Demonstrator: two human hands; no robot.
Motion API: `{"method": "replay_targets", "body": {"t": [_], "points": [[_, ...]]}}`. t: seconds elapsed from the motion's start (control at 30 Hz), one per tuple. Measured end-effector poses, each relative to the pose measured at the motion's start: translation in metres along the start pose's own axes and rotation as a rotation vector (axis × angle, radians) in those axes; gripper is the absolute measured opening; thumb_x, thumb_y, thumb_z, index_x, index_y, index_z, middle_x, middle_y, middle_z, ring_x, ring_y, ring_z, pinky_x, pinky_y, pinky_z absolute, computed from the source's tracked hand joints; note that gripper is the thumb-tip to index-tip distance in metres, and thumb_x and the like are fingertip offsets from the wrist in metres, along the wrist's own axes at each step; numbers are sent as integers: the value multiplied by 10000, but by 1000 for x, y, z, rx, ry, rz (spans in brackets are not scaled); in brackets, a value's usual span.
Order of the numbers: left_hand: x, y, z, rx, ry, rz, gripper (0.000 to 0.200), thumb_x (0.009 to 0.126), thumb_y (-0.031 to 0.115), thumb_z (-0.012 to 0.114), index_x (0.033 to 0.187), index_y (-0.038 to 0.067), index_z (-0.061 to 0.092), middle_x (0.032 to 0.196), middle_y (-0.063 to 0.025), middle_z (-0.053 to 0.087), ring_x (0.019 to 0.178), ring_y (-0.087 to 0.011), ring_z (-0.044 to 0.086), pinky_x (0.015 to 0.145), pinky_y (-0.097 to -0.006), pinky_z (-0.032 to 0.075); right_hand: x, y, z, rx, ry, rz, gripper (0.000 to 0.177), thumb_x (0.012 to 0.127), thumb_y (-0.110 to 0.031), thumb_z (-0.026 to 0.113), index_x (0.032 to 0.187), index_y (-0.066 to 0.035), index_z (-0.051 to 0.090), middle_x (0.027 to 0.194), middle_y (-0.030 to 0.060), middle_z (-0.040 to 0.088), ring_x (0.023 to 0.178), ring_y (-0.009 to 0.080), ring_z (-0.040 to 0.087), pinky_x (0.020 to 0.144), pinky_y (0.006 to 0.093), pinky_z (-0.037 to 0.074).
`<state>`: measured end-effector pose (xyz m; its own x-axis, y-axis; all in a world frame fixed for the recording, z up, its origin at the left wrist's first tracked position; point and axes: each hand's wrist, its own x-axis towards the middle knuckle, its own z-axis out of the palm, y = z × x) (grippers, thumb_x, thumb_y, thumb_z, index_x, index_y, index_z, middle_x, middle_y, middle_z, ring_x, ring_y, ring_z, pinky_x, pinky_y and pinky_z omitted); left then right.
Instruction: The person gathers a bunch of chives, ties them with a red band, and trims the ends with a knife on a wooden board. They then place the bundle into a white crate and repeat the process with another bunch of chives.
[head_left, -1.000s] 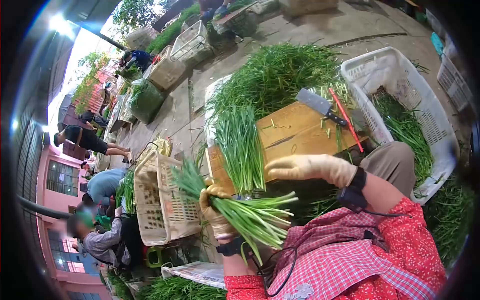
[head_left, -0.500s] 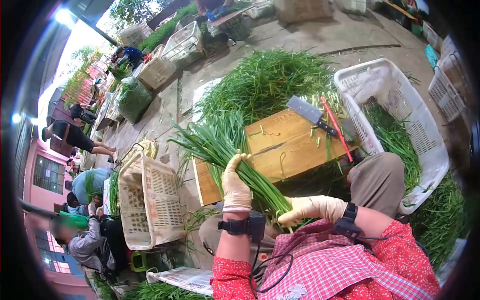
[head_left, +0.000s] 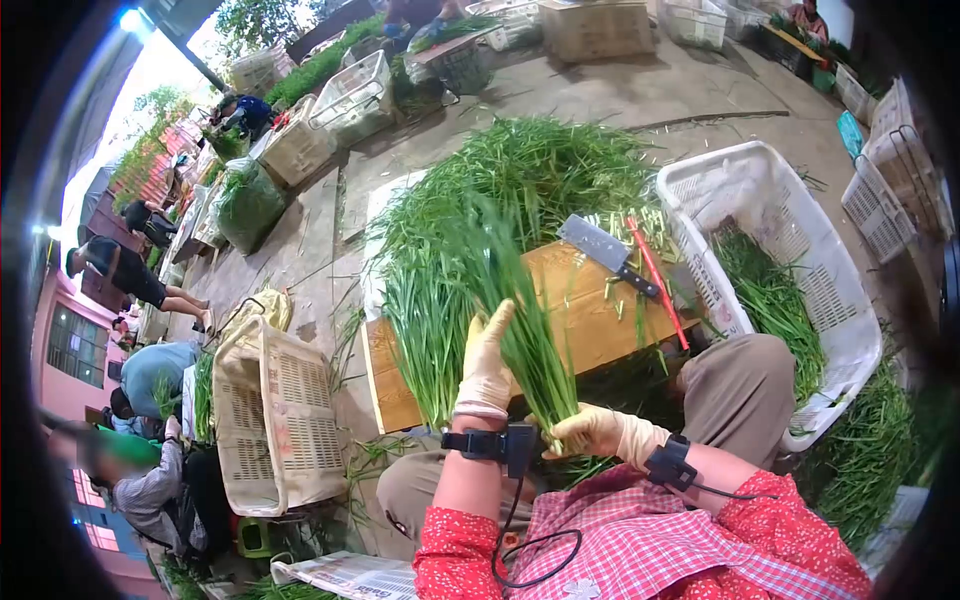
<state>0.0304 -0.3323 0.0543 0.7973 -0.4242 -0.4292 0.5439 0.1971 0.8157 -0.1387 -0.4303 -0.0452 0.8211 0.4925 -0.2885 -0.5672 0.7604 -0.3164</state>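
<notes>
My right hand [head_left: 592, 432], in a pale glove, is closed round the root end of a bunch of long green leaves [head_left: 535, 365]. Against the bunch's left side lies my gloved left hand [head_left: 487, 362], its fingers apart and pointing up. The upper leaves are smeared by motion. More leaves [head_left: 420, 340] rest on the left part of a wooden board [head_left: 590, 310]. A cleaver [head_left: 600, 248] and a red stick-like tool [head_left: 657, 285] lie at the board's right, near cut white-green pieces.
A large leaf pile [head_left: 530, 165] stands behind the board. White crate [head_left: 715, 290] with greens stands at the right, an upright crate [head_left: 312, 430] at the left. Several people work farther off; one in a striped sleeve [head_left: 150, 500] sits at lower left.
The held bunch has swung more upright and turned rightward. My left hand's fingers have opened from round it. Leaves now lie plainly on the board's left part, and the view has shifted slightly.
</notes>
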Motion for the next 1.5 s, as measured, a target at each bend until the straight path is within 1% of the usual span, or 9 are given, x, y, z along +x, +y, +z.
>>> {"method": "replay_targets", "body": {"t": [0.1,0.2,0.3,0.4,0.53,0.97,1.1,1.3,1.5], "points": [[-2,-46,-19,67,162,24,892,833,261,793,1502,-10,269,1429,-164,479,1308,-282,464,1124,-452,293,-2,-4,-24,81,231,19,438,888,-66,670,1311,-21,566,980,75,679,892,189,671,941,457,555],[-17,-97,-36,227,279,-208,717,892,267,733,1458,16,371,1304,-141,584,1233,-254,542,1036,-375,408,-4,1,-47,133,343,28,360,895,-60,650,1250,-11,609,952,88,692,862,194,680,931,445,569],[-20,-149,-62,-188,-169,-370,391,966,320,642,1239,42,599,1102,-85,680,942,-219,673,789,-332,545,-4,1,-41,43,321,13,315,906,-120,671,1204,-26,630,940,79,698,848,188,682,891,409,579],[-28,-164,-59,-316,-128,-383,312,974,209,638,1227,30,604,1088,-82,687,946,-222,678,809,-365,555,-5,-2,-29,-200,371,171,284,873,-194,744,1108,-69,645,973,72,698,826,182,679,805,367,591],[-23,-180,-69,-348,-95,-346,302,969,198,641,1222,35,614,1115,-99,698,979,-239,687,854,-385,566,-4,7,-41,-726,551,-121,372,865,-311,762,1129,-77,644,964,33,685,833,123,635,723,301,539],[-16,-192,-76,-644,-100,-470,356,976,211,621,1252,-11,584,1165,-123,682,1003,-247,676,885,-389,555,-9,2,-62,-393,646,-202,398,971,-266,624,1266,-2,582,1117,57,678,985,141,631,871,323,513],[-22,-190,-66,-224,-58,-314,354,903,66,686,1243,36,594,1132,-82,685,978,-209,675,855,-345,551,0,17,-69,-780,655,-273,388,839,-150,722,1177,8,616,1020,59,696,918,152,629,840,323,524],[-31,-158,-38,-243,-14,-69,330,925,67,671,1241,32,580,1132,-69,673,959,-184,661,835,-323,544,4,16,-30,-928,735,-582,430,935,-147,615,1331,-8,519,1202,66,619,1071,138,572,941,297,468],[-26,-184,-50,-319,35,-266,331,974,174,641,1269,36,583,1144,-78,675,977,-208,664,842,-351,554,4,11,-26,-519,633,-287,435,984,-308,623,1328,-52,547,1177,25,630,1058,123,575,909,296,476]]}}
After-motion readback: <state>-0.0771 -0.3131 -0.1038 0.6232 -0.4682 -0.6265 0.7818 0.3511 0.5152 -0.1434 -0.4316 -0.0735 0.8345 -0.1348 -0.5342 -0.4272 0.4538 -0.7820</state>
